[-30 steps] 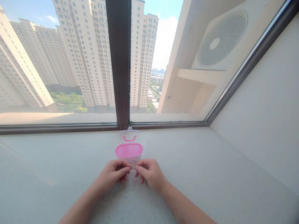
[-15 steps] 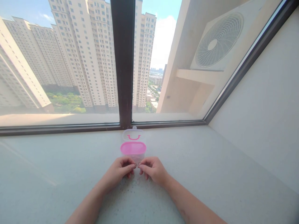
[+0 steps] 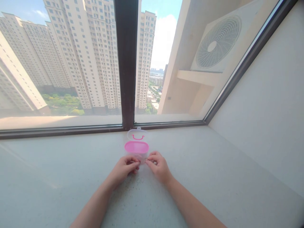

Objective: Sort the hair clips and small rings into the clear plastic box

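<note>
Thumb and fingers of my left hand [image 3: 128, 166] are pinched on a small thin dark ring, mostly hidden by the fingertips. My right hand [image 3: 159, 166] pinches another small thin ring [image 3: 146, 159], whose curved edge shows at the fingertips. A narrow gap separates the two hands. Just beyond them stands a clear plastic box with a pink rim [image 3: 136, 147]. Its clear lid [image 3: 137, 135], with a pink handle, is flipped back toward the window. The hands partly cover the front of the box, and its contents cannot be made out.
The box stands on a pale speckled windowsill [image 3: 71, 167]. Behind it runs a dark window frame [image 3: 129, 63] with glass on both sides. A white wall [image 3: 261, 104] rises on the right. Tall buildings and an air-conditioner unit [image 3: 213, 44] are outside.
Both hands have moved slightly forward, closer to the box, and a little farther apart. Each still pinches its ring. The camera view has shifted slightly.
</note>
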Demonstrator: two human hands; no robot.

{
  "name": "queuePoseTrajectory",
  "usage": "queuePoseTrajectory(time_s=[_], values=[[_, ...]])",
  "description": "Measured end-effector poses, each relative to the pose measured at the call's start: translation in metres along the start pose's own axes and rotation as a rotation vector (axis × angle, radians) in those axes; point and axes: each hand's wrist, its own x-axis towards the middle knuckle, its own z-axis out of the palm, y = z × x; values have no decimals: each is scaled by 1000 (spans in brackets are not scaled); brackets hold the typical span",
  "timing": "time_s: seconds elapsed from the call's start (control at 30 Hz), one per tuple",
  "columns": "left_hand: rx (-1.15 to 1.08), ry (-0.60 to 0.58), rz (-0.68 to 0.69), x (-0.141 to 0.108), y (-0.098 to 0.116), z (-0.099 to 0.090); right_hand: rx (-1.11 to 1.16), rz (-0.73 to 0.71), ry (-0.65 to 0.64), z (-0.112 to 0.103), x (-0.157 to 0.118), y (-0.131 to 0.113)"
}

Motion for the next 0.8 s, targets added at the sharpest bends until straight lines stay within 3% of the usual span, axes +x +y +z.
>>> queuePoseTrajectory(time_s=[0.1, 0.47, 0.8], values=[[-67, -46, 11, -2, 3, -1, -39, 39, 86, 0, -5, 2], [-381, 47, 49, 1, 8, -6, 102, 203, -16, -1, 8, -4], [35, 175, 118, -1, 7, -3, 122, 233, 20, 13, 17, -10]])
